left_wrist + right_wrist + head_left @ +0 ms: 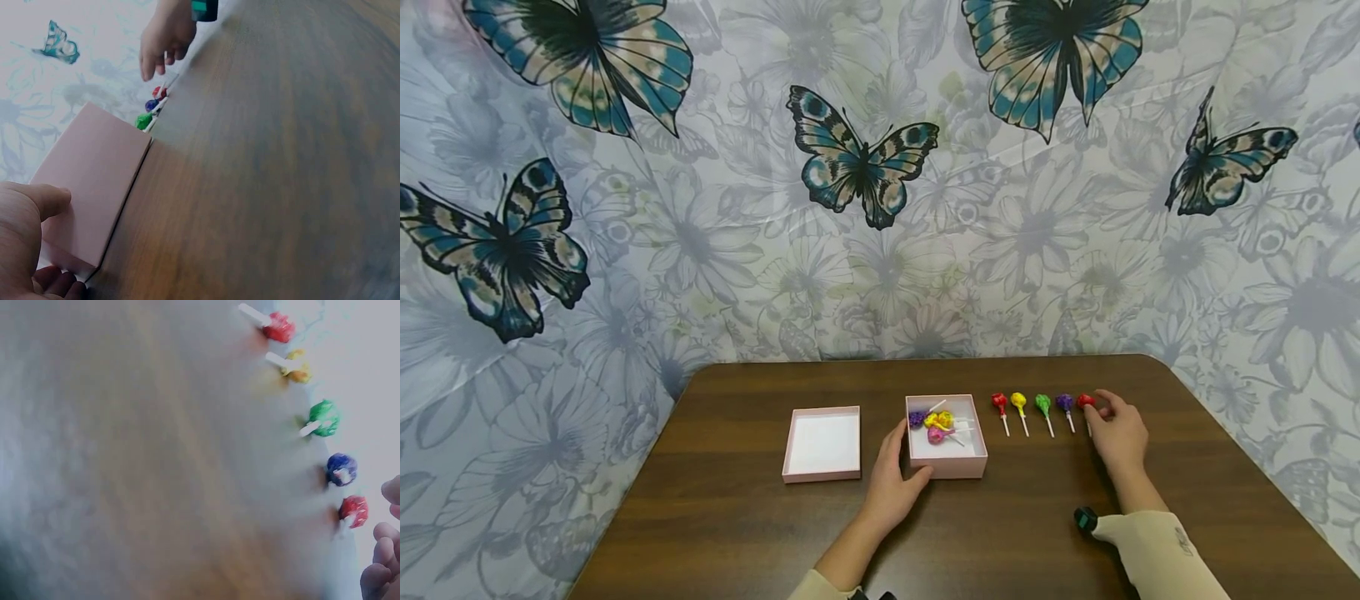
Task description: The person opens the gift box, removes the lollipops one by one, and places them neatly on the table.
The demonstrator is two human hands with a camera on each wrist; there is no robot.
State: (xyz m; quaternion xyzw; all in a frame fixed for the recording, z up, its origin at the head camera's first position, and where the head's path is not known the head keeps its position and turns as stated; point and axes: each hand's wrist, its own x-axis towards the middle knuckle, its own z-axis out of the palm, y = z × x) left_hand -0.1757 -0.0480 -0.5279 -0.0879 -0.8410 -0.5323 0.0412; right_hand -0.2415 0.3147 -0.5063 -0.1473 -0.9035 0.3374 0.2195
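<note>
My left hand grips the near left corner of an open pink box, thumb on its front wall and fingers along its left side. Inside the box lie several wrapped lollipops, among them a purple lollipop and a pink lollipop. To its right runs a row: a red lollipop, a yellow lollipop, a green lollipop, a purple lollipop and another red lollipop. Beside that last one is my right hand, its fingers loosely bent and apart from the candy in the right wrist view.
A shallow pink lid with a white inside lies left of the box. Everything stands on a brown wooden table. Behind its far edge hangs a butterfly-patterned cloth.
</note>
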